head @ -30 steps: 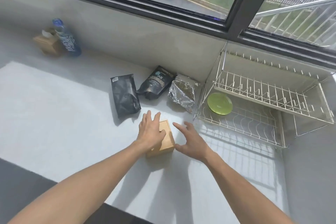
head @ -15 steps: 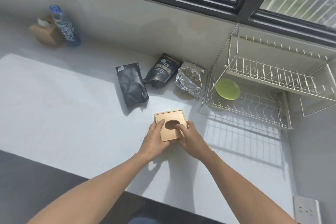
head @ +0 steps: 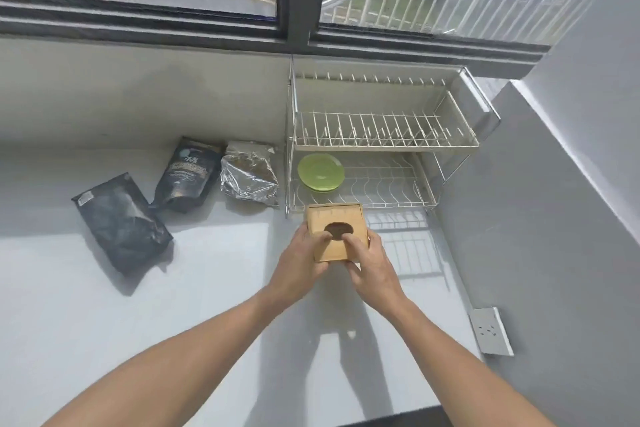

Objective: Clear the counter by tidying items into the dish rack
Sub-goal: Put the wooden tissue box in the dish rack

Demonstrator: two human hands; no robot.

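Observation:
A wooden box [head: 334, 218] with an oval hole in its top is held above the counter by both hands. My left hand [head: 300, 260] grips its left side, thumb on the top near the hole. My right hand [head: 371, 261] grips its right side, thumb at the hole's edge. The box hovers just in front of the two-tier wire dish rack [head: 384, 140], whose lower shelf holds a green plate [head: 320, 171]. Left of the rack lie a silver foil bag [head: 249, 173], a dark printed pouch [head: 186, 174] and a black bag [head: 120, 221].
The white counter [head: 104, 315] ends at a grey wall on the right, which carries a white socket [head: 491, 331]. A dark window frame [head: 294, 10] runs behind the rack. The counter's dark front edge shows at the bottom right.
Both hands closed on the wooden box, lifted it off the counter and carried it right toward the dish rack. The view shifted right, so the bottle and tissue box left the frame.

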